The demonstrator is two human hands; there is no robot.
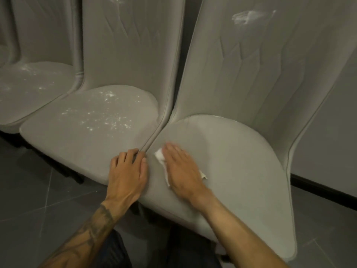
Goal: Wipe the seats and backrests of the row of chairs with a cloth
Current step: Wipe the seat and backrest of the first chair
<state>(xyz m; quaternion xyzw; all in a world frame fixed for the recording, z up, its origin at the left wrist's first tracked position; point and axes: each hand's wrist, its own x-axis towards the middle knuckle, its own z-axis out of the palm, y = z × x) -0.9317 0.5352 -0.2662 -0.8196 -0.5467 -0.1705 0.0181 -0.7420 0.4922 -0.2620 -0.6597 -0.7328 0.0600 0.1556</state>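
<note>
Chairs, three, grey upholstered, in a row from upper left to right of frame.
- Right seat point(241, 161): its rounded front edge runs down to the lower right. Its left edge touches the middle seat point(87, 128) along a seam at centre frame. Bare seat surface lies to the right of and behind the hand.
- The middle seat carries scattered white specks point(108, 117). Its left edge meets the left seat point(29, 89), which is also speckled.
- Backrests, three, upright: right backrest point(260, 64) with one white smear point(249, 17) near the top, middle backrest point(131, 45), left backrest point(38, 29).

Cloth point(159, 154), one, white, lying on the left part of the right seat, just beside the seam. It is mostly covered, with corners showing at both sides of the hand.

Hands, two.
- Right hand point(181, 171): palm down, fingers straight and together, pressing the cloth flat.
- Left hand point(128, 170): resting on the right front edge of the middle seat, fingers relaxed, tips at the seam, grasping nothing.

Floor point(38, 190): dark tiles, open at lower left and lower right.
Wall point(328, 132): grey, at right, behind the right chair.
</note>
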